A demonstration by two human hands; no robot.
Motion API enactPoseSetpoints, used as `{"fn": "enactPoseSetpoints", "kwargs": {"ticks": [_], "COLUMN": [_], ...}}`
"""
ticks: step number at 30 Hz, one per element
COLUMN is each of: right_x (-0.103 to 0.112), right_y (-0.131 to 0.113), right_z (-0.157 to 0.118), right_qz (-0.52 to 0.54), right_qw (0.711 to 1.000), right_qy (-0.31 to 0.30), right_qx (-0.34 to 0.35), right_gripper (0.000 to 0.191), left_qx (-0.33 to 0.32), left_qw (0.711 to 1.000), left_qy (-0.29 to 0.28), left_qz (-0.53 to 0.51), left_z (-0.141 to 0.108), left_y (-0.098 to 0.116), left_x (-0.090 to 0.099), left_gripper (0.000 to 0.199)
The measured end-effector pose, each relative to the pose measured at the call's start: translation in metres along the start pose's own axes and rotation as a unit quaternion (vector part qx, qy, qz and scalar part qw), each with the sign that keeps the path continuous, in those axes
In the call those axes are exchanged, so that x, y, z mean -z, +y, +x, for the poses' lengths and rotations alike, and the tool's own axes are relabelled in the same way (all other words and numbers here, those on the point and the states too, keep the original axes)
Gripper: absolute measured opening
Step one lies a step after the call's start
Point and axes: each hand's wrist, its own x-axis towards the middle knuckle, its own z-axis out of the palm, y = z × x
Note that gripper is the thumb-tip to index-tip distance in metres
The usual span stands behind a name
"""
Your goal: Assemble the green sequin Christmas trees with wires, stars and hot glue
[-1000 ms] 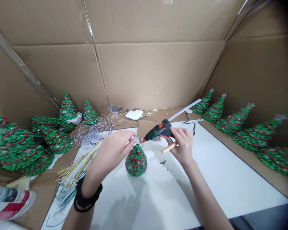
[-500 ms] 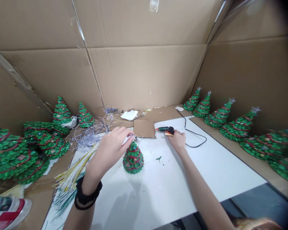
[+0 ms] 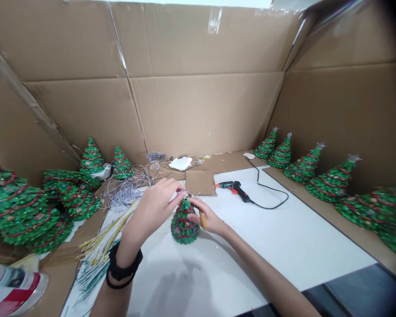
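A small green sequinned cone tree (image 3: 183, 224) with red garland stands on the white board (image 3: 284, 237). My left hand (image 3: 153, 211) pinches a small silvery piece at the tree's tip. My right hand (image 3: 206, 218) holds a pale glue stick (image 3: 203, 219) and its fingers touch the tree's right side. A black and orange hot glue gun (image 3: 234, 189) lies on the board to the right of my right hand, with its black cord (image 3: 270, 204) curving away behind it.
Several finished green trees (image 3: 333, 185) line the cardboard walls on both sides. A tangle of silver wire (image 3: 123, 193), a bundle of yellow and green sticks (image 3: 102, 246), a cardboard square (image 3: 200, 182) and a spray can (image 3: 13, 288) lie nearby.
The glue gun has left my right hand and now lies on the board. My right hand has moved left to the tree, still holding the glue stick. My left hand stays at the tip.
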Motion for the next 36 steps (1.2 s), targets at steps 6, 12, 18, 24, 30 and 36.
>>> {"fn": "enactPoseSetpoints", "kwargs": {"ticks": [6,12,18,24,30,36], "right_x": [-0.012,-0.017,-0.017,-0.019,-0.017,-0.007], "right_y": [-0.002,-0.003,-0.003,0.000,-0.001,-0.012], "right_z": [0.002,0.002,0.002,0.001,0.000,0.006], "right_qz": [-0.027,-0.021,-0.029,-0.032,-0.028,0.128], "right_qw": [0.995,0.994,0.993,0.993,0.994,0.982], "right_qy": [0.094,0.107,0.111,0.116,0.107,0.127], "right_qx": [-0.013,-0.018,-0.011,-0.010,-0.018,-0.063], "right_gripper": [0.052,0.046,0.046,0.047,0.053,0.042], "left_qx": [0.002,-0.003,-0.014,-0.018,-0.009,-0.015], "left_qw": [1.000,0.999,1.000,1.000,1.000,1.000], "left_qy": [-0.007,-0.004,-0.001,-0.008,-0.013,-0.012], "left_qz": [-0.022,-0.038,-0.022,0.002,0.007,-0.016], "left_z": [0.000,0.001,0.003,0.005,0.006,0.007], "left_y": [-0.002,-0.003,-0.003,-0.004,-0.005,-0.011], "left_x": [0.002,0.001,-0.003,-0.005,-0.005,-0.006], "left_gripper": [0.021,0.019,0.020,0.019,0.018,0.022]}}
